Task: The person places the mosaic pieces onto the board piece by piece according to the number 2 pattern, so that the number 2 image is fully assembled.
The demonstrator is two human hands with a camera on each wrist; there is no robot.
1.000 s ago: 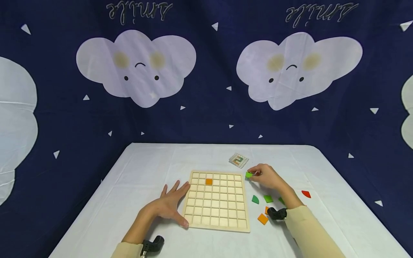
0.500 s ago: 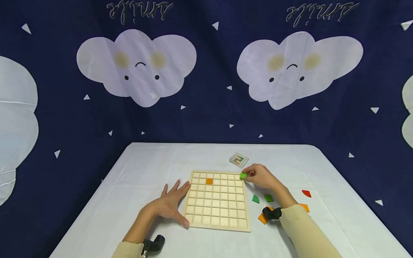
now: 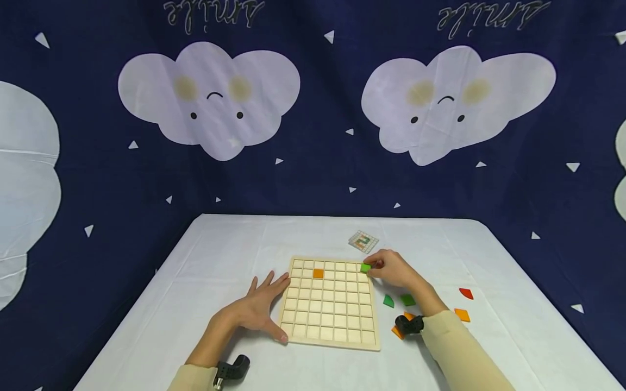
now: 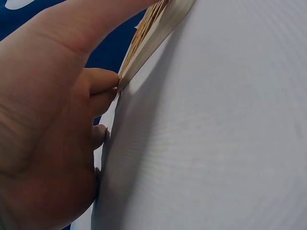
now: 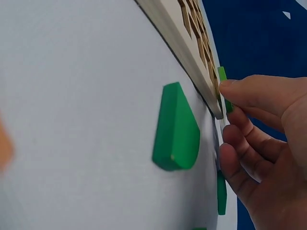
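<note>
A wooden grid board lies on the white table, with an orange square tile in a cell of its second row. My right hand pinches a light green square tile between thumb and fingers over the board's far right corner. The right wrist view shows this green tile on edge, close by the board's rim. With fingers spread, my left hand rests along the board's left side, thumb at the near corner. In the left wrist view, fingertips touch the board's edge.
Right of the board lie a dark green quarter-circle piece, a green square, an orange tile and a red quarter-circle. More orange tiles are partly hidden under the right wrist camera. A pattern card lies behind the board.
My right hand has moved left with the green tile, from beside the board to over its far right corner. The left hand has stayed in place.
</note>
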